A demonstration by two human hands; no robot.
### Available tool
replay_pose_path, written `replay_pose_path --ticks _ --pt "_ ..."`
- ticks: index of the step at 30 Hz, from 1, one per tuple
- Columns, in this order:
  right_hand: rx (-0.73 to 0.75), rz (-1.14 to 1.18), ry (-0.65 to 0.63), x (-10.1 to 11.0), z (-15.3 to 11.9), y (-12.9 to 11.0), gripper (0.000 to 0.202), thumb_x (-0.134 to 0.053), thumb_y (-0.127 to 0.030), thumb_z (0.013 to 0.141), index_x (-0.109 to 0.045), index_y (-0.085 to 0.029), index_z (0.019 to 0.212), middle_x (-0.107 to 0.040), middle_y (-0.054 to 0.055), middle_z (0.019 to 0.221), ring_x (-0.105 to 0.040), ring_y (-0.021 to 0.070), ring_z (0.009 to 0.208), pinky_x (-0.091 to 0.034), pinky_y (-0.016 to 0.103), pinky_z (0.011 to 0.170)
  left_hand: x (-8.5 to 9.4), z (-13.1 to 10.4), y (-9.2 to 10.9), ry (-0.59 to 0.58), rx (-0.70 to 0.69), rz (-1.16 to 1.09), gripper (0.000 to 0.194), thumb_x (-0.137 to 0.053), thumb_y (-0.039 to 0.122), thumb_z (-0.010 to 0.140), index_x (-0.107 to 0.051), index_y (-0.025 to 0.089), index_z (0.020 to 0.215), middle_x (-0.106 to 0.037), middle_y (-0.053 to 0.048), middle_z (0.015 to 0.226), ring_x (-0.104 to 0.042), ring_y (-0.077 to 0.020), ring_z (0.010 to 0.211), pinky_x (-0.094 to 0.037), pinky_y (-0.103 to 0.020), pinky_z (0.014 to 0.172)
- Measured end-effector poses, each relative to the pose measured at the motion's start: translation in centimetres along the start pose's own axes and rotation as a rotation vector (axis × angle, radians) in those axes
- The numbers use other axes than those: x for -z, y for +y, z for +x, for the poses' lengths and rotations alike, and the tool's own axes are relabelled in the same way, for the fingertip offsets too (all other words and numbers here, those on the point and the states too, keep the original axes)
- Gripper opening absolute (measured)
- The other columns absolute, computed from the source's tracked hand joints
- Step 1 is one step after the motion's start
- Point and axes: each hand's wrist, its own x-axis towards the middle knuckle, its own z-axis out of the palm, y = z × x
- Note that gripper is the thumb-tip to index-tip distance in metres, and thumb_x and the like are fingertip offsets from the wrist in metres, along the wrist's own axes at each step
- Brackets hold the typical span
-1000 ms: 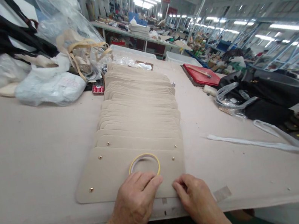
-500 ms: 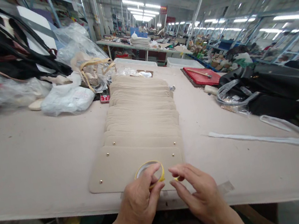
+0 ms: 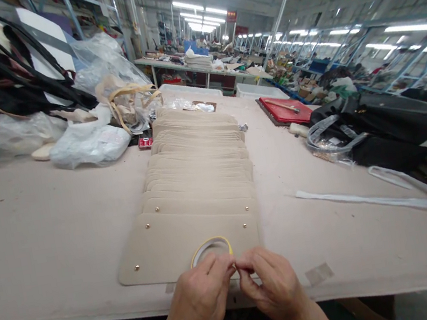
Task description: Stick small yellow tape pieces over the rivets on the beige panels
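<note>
My left hand (image 3: pixel 203 293) is closed on a narrow roll of yellow tape (image 3: pixel 209 241), whose ring stands up behind the fingers. Thumb and fingers of my right hand (image 3: pixel 270 281) are pinched together right at the roll's edge, meeting my left fingertips. The bit of tape between them is mostly hidden by the fingers. Just beyond both hands lies the front beige panel (image 3: pixel 186 241) with rounded corners and small gold studs. Behind it, a long overlapping row of similar beige panels (image 3: pixel 200 156) stretches away over the table.
Plastic-wrapped bundles (image 3: pixel 90 142) and black bags (image 3: pixel 10 68) are piled at the left. To the right lie a white strip (image 3: pixel 351 199), a black bag (image 3: pixel 379 121) and a red slab (image 3: pixel 287 109) with a hammer on it. The table's front edge (image 3: pixel 383 292) runs below my hands.
My right hand, earlier apart with a bit of yellow showing at its fingertips, has moved left against the roll and closed its pinch. My left fingers have drawn together on the roll.
</note>
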Motion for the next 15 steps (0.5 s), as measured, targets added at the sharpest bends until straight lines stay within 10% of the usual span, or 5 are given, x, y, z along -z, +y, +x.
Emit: replay_pose_path --ticks 3,9,15 --pt "-0.142 0.079 0.025 -0.2 0.2 -0.1 0.019 -0.049 -0.010 0.085 -0.065 -0.017 0.078 -0.064 0.002 0.063 -0.059 0.0128 0.057 -0.047 0.022 0.056 -0.4 0.5 -0.5 -0.031 0.008 0.051 0.024 -0.037 0.014 0.097 -0.058 0.020 0.090 -0.056 -0.001 0.074 -0.057 -0.0142 0.061 -0.043 -0.023 0.055" --pt "-0.915 0.612 0.002 -0.7 0.8 1.9 0.021 -0.062 -0.034 0.078 -0.063 -0.016 0.067 -0.060 -0.002 0.049 -0.054 0.0114 0.044 -0.045 0.021 0.045 -1.5 1.8 -0.4 0.066 -0.122 0.067 0.024 -0.038 0.008 0.094 -0.058 0.018 0.086 -0.047 0.000 0.068 -0.045 -0.0144 0.057 -0.034 -0.025 0.052" --pt "-1.065 0.693 0.003 -0.2 1.2 6.3 0.038 -0.073 -0.049 0.070 -0.069 -0.012 0.079 -0.066 0.002 0.059 -0.059 0.0130 0.050 -0.050 0.024 0.051 -2.9 2.7 -1.2 -0.020 -0.132 0.245 0.025 -0.038 0.013 0.097 -0.056 0.019 0.081 -0.051 -0.002 0.071 -0.047 -0.0171 0.064 -0.036 -0.028 0.056"
